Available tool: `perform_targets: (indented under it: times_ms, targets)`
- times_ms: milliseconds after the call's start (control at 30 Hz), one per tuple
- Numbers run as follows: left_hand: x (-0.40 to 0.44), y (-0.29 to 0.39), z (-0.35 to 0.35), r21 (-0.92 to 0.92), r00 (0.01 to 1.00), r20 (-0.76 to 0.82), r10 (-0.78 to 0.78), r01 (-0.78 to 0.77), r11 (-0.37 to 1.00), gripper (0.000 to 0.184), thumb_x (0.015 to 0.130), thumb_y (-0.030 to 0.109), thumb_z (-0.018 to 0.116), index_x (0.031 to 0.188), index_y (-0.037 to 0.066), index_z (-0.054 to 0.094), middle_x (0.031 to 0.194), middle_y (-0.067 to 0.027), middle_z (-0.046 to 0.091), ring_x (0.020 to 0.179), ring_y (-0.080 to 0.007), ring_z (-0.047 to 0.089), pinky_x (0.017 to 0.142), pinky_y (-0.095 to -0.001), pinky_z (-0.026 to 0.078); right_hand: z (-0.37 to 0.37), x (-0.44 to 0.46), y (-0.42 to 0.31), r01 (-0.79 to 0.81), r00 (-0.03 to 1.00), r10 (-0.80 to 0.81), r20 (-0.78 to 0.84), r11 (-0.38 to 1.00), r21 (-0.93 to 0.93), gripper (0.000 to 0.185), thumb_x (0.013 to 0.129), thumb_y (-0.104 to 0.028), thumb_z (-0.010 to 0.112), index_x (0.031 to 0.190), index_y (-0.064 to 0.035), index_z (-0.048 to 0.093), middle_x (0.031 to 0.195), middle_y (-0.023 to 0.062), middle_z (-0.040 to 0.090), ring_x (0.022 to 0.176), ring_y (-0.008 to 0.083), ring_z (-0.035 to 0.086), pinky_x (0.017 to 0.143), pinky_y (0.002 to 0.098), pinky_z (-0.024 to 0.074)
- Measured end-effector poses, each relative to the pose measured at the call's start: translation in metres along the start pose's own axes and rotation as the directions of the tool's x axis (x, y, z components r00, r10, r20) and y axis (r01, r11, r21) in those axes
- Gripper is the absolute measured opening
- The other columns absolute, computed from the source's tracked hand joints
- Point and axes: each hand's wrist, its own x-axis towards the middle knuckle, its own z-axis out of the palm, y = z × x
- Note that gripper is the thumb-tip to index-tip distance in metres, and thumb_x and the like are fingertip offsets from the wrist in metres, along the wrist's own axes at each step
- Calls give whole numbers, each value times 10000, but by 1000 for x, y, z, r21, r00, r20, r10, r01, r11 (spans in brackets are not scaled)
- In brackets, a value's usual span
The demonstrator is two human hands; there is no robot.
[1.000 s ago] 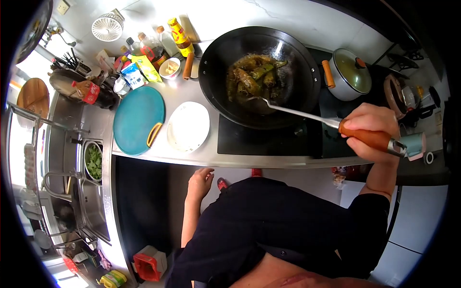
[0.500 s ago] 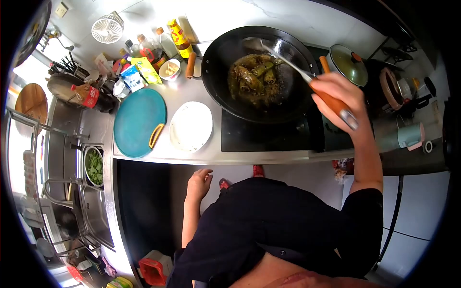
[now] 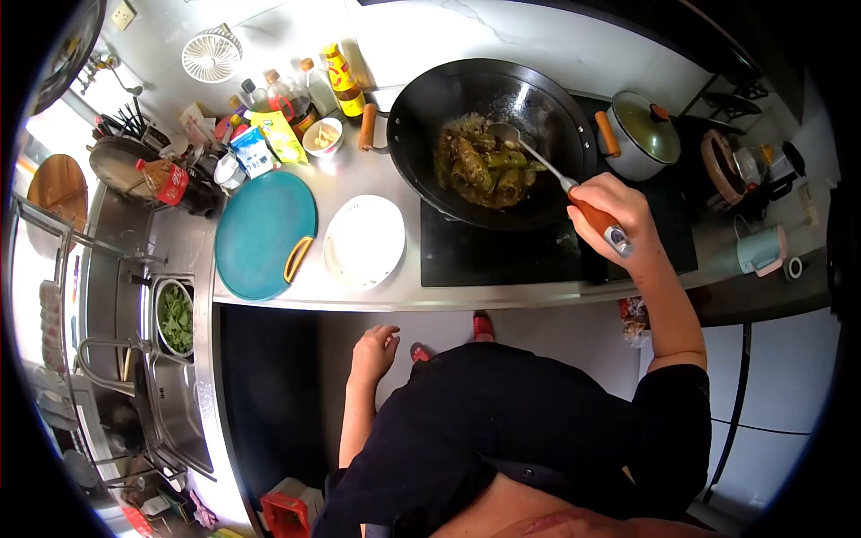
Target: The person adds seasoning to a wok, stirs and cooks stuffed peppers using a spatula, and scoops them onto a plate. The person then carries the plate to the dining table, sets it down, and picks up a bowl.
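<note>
My right hand (image 3: 612,220) grips the wooden handle (image 3: 599,218) of a metal wok spatula, its fingers wrapped round it. The spatula's shaft (image 3: 547,166) slants down to the left into a large black wok (image 3: 421,108), with its head against the upper edge of the food. In the wok lie soft green peppers (image 3: 484,170) in brown sauce, gathered low in the middle. My left hand (image 3: 373,351) hangs below the counter's front edge, holding nothing, with fingers loosely curved and apart. The wok sits over a black cooktop (image 3: 502,260).
Left of the wok are a white bowl (image 3: 365,242), a teal cutting board (image 3: 262,235), a small bowl (image 3: 323,137) and several sauce bottles (image 3: 343,81). A lidded pot (image 3: 641,139) stands to the right. Leafy greens (image 3: 177,318) fill a bowl by the sink (image 3: 179,403).
My right hand has moved down and left, bringing the spatula head from the wok's far wall down to the peppers. The peppers look shifted and bunched. My left hand has barely moved.
</note>
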Motion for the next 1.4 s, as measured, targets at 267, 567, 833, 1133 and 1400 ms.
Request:
perform_targets:
  times_ms: [267, 567, 833, 1133, 1400]
  targets:
    - [3, 6, 6, -6, 1000, 10, 11, -11, 1000, 163, 824, 141, 640, 979, 108, 675, 862, -95, 651, 859, -295, 626, 752, -395, 509, -1, 15, -28, 220, 893, -234, 385, 972, 80, 183, 725, -2, 636, 904, -7, 601, 1062, 105, 553, 844, 249, 621, 700, 318, 538]
    - [1, 7, 12, 16, 1000, 30, -5, 5, 1000, 174, 821, 145, 645, 990, 114, 674, 855, -90, 649, 859, -293, 626, 753, -397, 510, -40, -2, -34, 270, 784, -265, 562, 960, 75, 206, 653, 3, 666, 848, -15, 601, 1028, 87, 579, 861, 217, 601, 669, 301, 539]
    - [11, 13, 12, 48, 999, 45, 28, -30, 998, 182, 821, 149, 646, 999, 116, 668, 859, -89, 649, 865, -293, 626, 752, -396, 509, -132, 5, -68, -99, 965, 77, 249, 992, 77, 205, 639, -26, 695, 842, -46, 675, 967, 143, 644, 789, 274, 653, 659, 317, 511]
    - [21, 21, 12, 29, 996, 82, 37, -40, 999, 184, 820, 149, 644, 1000, 117, 662, 872, -93, 650, 868, -294, 626, 740, -396, 510, -81, -16, -37, -154, 912, 117, 394, 986, 65, 214, 731, -11, 733, 920, -79, 659, 985, 81, 600, 784, 219, 639, 670, 313, 522]
    - [13, 12, 9, 41, 998, 57, 17, -19, 999, 173, 827, 153, 639, 993, 115, 668, 883, -94, 653, 879, -296, 622, 760, -395, 509, -71, -10, -20, -98, 988, 88, 128, 992, 73, 271, 692, 0, 708, 958, -27, 666, 791, 121, 646, 646, 226, 621, 589, 302, 483]
